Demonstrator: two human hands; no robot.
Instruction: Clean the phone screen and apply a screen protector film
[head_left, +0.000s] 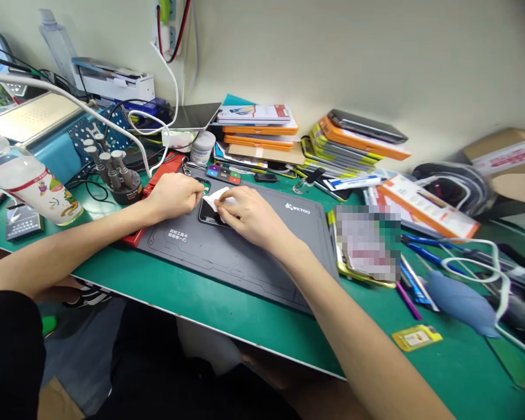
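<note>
A dark phone with a glossy face lies on the grey work mat. My right hand is over it, thumb and fingers pinching a white wipe that rests against the phone. At the phone's far left end, my left hand is closed, with its fingertips close to the wipe. A small pale and orange bit shows at those fingertips; whether they grip it or the phone's edge is hidden.
A screwdriver stand and a bottle are on the left. Behind the mat stand a white jar and stacked orange boxes. To the right are a blue air blower, blue-handled tools and a yellow packet.
</note>
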